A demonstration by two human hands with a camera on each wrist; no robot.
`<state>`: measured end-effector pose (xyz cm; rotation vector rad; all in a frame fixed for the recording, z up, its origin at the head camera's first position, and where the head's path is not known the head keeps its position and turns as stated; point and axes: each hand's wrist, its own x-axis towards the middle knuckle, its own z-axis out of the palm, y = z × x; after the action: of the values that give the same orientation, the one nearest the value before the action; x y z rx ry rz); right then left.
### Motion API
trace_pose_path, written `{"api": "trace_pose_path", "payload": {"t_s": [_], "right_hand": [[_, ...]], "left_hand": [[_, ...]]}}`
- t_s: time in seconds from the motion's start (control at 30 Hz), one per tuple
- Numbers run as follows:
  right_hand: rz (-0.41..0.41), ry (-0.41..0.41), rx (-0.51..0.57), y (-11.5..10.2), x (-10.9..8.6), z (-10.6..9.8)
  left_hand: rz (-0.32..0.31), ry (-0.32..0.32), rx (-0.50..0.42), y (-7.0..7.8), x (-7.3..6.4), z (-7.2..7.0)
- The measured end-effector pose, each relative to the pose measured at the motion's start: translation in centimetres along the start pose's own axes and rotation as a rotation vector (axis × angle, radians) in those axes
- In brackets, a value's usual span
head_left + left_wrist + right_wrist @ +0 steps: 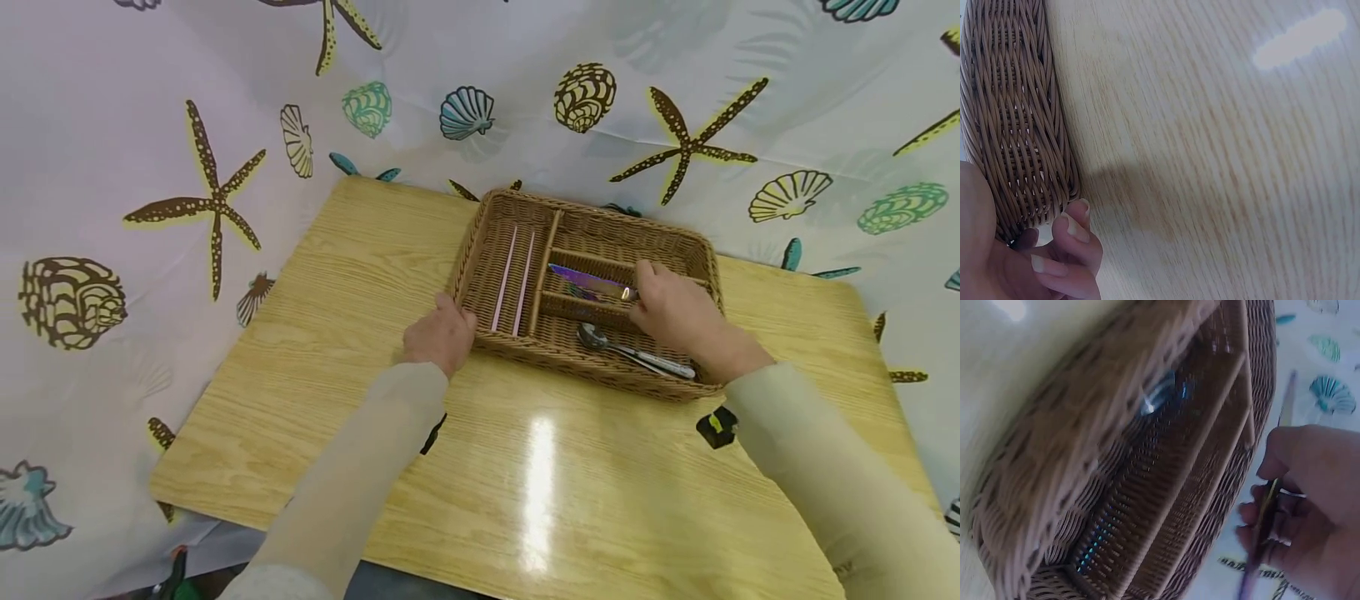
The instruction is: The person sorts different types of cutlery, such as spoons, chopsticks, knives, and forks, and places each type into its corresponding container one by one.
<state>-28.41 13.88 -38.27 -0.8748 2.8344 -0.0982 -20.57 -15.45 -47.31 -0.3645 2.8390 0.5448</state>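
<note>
A brown wicker cutlery tray (570,360) with several compartments sits toward the back of the table. My left hand (441,335) grips its front left corner; in the left wrist view, curled fingers (1075,240) lie at the tray's woven end. The right hand (678,310) pinches a table knife (588,282) by its handle, the shiny purple blade pointing left over the narrow middle compartment. In the right wrist view the knife (1266,519) shows between thumb and fingers. Two pale pink chopsticks (504,279) lie in the left compartment, and silver spoons (637,354) in the front right one.
The wooden table (322,333) stands against a white curtain (525,50) printed with shells and starfish. Dividers (546,271) split the tray. A small dark item (622,210) peeks out behind the tray's back rim. Black wrist gear (717,427) shows by the right sleeve.
</note>
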Motion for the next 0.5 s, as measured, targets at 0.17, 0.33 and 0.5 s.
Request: {"api": "trace_pose_path", "payload": {"t_s": [0.17,0.33,0.5], "right_hand": [[0.144,-0.043,0.185,2.1,2.6,-0.6],[0.22,-0.003,0.22,3.8,4.4,-0.5],[0.236,-0.01,0.186,4.9,5.8,0.1]], "left_hand": [[0.009,0.019,0.024,0.0,-0.1,0.1],[0.011,0.011,0.024,0.0,0.0,0.2],[-0.003,0.002,0.018,-0.3,0.2,0.2]]}}
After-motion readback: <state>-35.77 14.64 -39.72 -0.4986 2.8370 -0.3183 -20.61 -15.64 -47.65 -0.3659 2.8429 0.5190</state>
